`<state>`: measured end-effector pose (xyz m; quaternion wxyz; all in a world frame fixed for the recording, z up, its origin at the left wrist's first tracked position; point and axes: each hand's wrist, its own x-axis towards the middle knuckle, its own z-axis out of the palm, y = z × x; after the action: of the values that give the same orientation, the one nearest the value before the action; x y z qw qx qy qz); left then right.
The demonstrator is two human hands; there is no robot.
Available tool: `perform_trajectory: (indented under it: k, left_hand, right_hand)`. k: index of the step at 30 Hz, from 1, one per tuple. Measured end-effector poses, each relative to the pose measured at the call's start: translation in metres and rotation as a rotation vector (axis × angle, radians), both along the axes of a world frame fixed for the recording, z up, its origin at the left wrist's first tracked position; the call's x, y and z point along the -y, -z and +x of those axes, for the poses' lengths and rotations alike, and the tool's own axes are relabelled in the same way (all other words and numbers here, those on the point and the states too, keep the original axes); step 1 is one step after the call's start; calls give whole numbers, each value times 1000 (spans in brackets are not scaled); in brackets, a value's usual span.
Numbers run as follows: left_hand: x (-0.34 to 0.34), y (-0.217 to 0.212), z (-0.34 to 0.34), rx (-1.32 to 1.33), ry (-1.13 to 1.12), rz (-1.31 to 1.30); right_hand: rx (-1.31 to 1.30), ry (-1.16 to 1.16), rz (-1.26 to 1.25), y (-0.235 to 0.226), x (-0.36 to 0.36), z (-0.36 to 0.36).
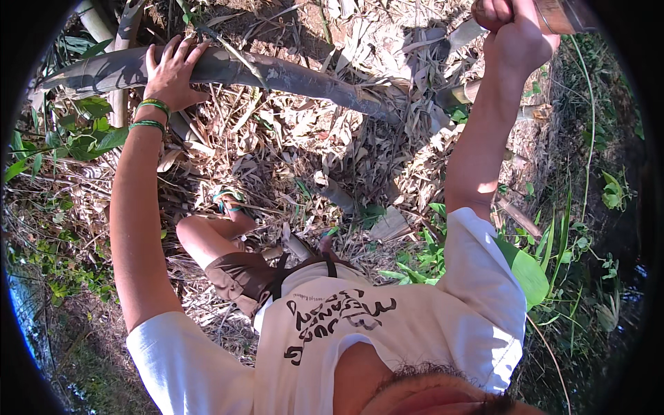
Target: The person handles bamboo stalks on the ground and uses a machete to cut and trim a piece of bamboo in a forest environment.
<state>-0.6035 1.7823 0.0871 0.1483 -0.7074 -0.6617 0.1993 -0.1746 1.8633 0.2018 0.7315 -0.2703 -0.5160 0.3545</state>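
Note:
A thick grey-brown bamboo stalk (297, 77) slants across the upper left, over ground strewn with dry leaves. On its left part lies my left hand (172, 75), fingers stretched and spread across the top, thumb pointing out to the right. Green bands circle that wrist. At the far upper right, my raised right hand (517, 43) is closed round the handle of what looks like a machete (559, 15). Its broad brownish blade points right and is cut off by the picture's rim. The tool is well apart from the stalk.
Thin upright bamboo stems (119, 104) stand by the stalk's left end. Cut bamboo stumps (462, 93) rise at the right, with another stump (337, 195) nearer my legs. Green leafy plants (415, 266) grow near my right side. A thin vine (591, 131) hangs at the right.

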Motion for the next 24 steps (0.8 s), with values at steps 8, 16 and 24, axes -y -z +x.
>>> perform_trajectory:
  k: [8, 16, 24]
  left_hand:
    - [-15, 13, 13, 51, 102, 12]
    - [-15, 4, 11, 13, 25, 21]
    - [-8, 9, 4, -53, 12, 60]
  right_hand:
    - [1169, 158, -1214, 500, 117, 65]
    - [667, -211, -1212, 403, 75, 58]
    - [172, -70, -136, 47, 18, 24]
